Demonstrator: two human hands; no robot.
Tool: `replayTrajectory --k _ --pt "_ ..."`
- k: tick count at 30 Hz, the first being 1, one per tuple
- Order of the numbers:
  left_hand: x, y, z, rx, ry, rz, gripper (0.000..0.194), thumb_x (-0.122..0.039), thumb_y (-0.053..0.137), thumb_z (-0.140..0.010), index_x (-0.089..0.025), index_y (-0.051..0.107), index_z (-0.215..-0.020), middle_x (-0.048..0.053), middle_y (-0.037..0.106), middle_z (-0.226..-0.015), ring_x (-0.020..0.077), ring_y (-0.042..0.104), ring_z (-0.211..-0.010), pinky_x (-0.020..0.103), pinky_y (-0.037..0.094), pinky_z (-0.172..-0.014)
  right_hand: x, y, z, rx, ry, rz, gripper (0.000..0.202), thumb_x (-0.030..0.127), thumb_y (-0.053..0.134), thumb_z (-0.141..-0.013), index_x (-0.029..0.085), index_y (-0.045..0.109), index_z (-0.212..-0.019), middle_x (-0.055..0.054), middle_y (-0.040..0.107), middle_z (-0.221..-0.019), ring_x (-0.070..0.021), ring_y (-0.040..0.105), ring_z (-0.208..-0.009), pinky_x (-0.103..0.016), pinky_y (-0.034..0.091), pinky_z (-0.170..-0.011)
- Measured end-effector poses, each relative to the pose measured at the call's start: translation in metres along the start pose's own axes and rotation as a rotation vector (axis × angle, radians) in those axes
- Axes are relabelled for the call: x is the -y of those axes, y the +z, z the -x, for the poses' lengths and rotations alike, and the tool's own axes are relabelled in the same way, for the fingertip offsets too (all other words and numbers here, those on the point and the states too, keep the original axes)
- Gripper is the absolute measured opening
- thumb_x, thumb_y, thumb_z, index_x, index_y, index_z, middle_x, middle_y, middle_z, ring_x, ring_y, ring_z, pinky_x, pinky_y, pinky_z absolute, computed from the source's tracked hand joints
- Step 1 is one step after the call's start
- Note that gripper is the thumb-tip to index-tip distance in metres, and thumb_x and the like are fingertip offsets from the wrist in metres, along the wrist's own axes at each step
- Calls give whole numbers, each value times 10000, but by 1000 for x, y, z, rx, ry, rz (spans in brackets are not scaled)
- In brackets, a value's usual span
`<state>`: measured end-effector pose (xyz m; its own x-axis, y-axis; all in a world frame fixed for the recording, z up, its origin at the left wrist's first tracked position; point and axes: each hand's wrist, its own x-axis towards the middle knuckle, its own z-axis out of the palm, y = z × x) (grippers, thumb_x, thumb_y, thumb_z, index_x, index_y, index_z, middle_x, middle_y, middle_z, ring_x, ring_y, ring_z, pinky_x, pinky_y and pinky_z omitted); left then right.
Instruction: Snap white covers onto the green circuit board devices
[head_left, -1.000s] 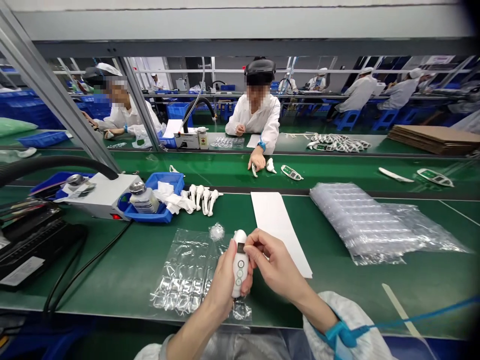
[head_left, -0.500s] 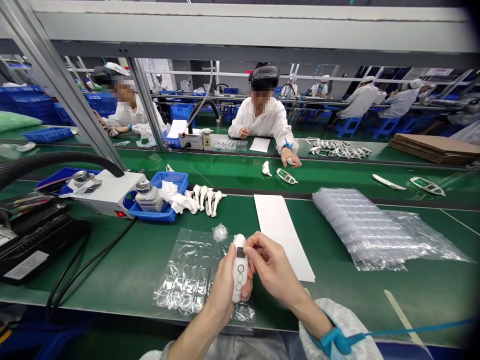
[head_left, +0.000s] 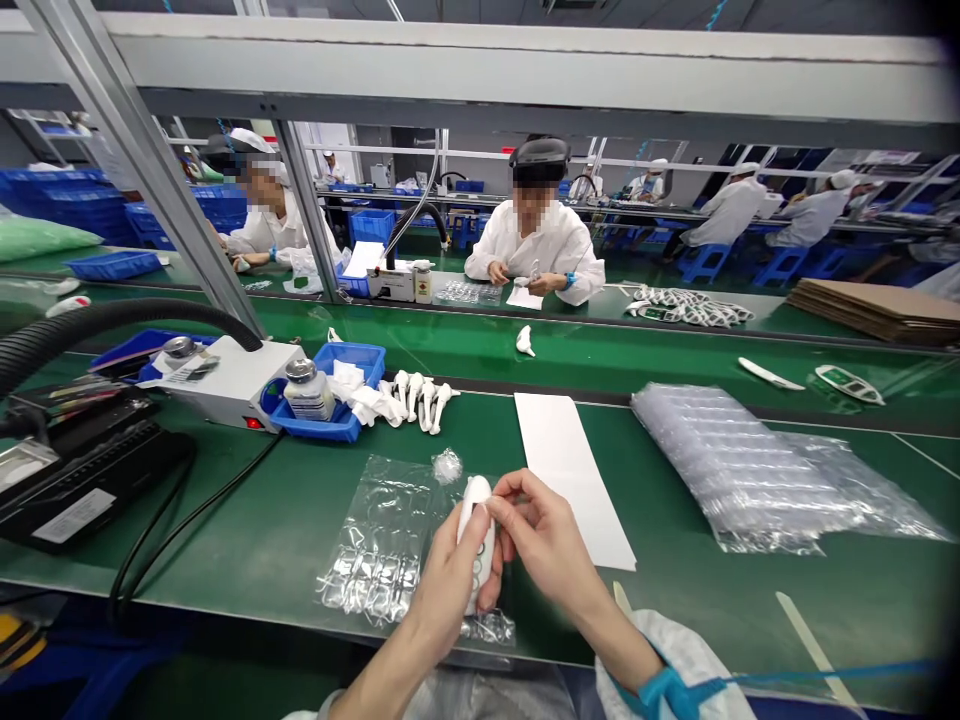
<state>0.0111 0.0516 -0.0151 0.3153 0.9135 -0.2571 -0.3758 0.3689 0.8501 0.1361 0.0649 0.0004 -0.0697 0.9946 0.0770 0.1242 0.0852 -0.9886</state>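
Note:
A white oblong handheld device [head_left: 478,492] with a small dark screen and round buttons stands nearly upright in my left hand [head_left: 441,578]. My left fingers wrap round its body, and the thumb lies across the front near the screen. My right hand [head_left: 551,530] pinches at the upper right edge of the device. Whatever lies between those fingertips is too small to make out. Beneath my hands is a clear plastic sheet with moulded pockets [head_left: 371,570], and a crumpled clear ball [head_left: 448,466] sits just behind the device.
White paper [head_left: 574,470] lies right of my hands, stacked clear blister sheets [head_left: 739,465] farther right. Several white curved parts [head_left: 421,398] sit by a blue tray [head_left: 330,425] holding a bottle [head_left: 307,392]. Behind runs a green conveyor [head_left: 622,355]; a co-worker [head_left: 536,245] sits opposite.
My left thumb has moved up over the buttons toward the screen. The co-worker opposite has drawn a hand back from the conveyor, and the oval part there is gone.

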Motion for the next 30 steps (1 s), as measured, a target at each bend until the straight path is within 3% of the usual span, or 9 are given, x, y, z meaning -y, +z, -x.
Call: replayTrajectory --k 3,7,9,12,18,21,24,26,30 --pt "-11 -6 5 -70 38 11 387 -548 478 -889 -176 560 -826 -20 588 -620 70 488 -424 177 354 -407 -1 4 6 -80 -7 15 240 403 522 -930 195 513 -811 42 508 -639 -97 494 -458 -213 380 -441" --pt "-22 -16 14 -181 99 103 424 -560 499 -874 -154 618 -840 24 617 -780 111 561 -682 190 457 -622 5 23 26 168 74 63 139 310 614 -873 188 597 -809 2 592 -713 -146 562 -616 -232 427 -544" --pt "-23 -20 18 -160 73 125 453 -602 509 -846 -163 619 -867 13 587 -766 100 511 -596 199 421 -531 8 34 34 273 85 44 73 265 599 -875 198 611 -849 -9 609 -781 -158 571 -667 -237 450 -578" --pt "-27 -25 18 -183 85 130 541 -687 518 -785 -178 603 -945 -2 556 -701 106 486 -554 209 387 -494 9 46 41 317 45 132 118 275 512 -922 206 595 -874 -17 584 -807 -163 559 -652 -251 457 -573" --pt "-35 -35 16 -340 122 28 489 -651 555 -785 -177 508 -672 -28 495 -529 89 424 -479 203 348 -474 0 57 49 275 -245 547 124 249 502 -904 234 578 -1001 -73 618 -922 -239 606 -771 -314 474 -658" --pt "-34 -43 16 -331 225 -74 496 -651 513 -807 -180 489 -652 -31 484 -518 91 423 -479 211 352 -494 3 59 48 291 -252 590 128 240 528 -902 275 563 -1019 -58 626 -986 -230 604 -777 -308 479 -673" --pt "-41 -52 11 -258 300 -216 552 -728 437 -787 -184 508 -728 -20 515 -537 105 434 -463 227 362 -476 12 56 29 410 -220 484 32 265 538 -898 245 563 -897 -45 607 -902 -211 585 -761 -296 482 -666" --pt "-57 -58 2 -187 347 -359 577 -737 388 -798 -181 542 -797 11 576 -607 135 495 -511 244 396 -492 17 49 6 433 -162 348 139 318 496 -918 219 556 -841 -35 570 -826 -184 563 -695 -270 480 -586" --pt "-119 -76 -36 -152 428 -715 430 -521 361 -922 -191 617 -823 52 672 -829 189 616 -790 278 475 -685 15 10 -62 337 66 236 288 471 539 -846 188 570 -894 11 533 -669 -138 518 -509 -241 434 -449"
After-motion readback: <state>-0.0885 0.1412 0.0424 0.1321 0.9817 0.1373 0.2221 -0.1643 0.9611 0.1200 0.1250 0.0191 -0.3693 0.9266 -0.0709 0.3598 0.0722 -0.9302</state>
